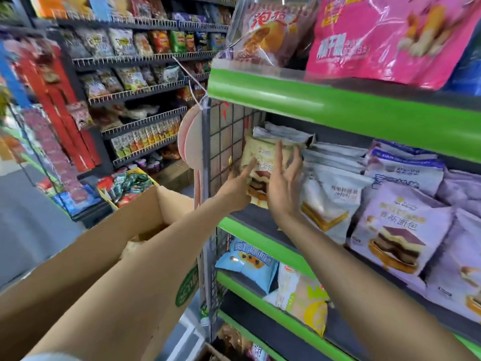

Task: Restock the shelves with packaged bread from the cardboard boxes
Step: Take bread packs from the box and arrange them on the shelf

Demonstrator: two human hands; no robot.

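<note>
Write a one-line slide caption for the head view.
Both hands, left and right, settle a cream bread pack onto the green-edged shelf above an open cardboard box.

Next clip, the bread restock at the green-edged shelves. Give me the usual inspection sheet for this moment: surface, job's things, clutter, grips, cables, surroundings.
Surface: middle shelf with a green front edge, dark deck, bare at its left front corner.
Job's things: beige bread pack upright at the shelf's left end against the wire grid panel; open cardboard box below left, contents barely visible.
Clutter: white bread packs and purple bread packs fill the rest of the shelf.
Grips: left hand and right hand both open, fingers straight, at the beige pack's front; contact unclear through blur.
Cables: a thin white cord runs to the panel's top.
Surroundings: snack shelves across the aisle.
</note>
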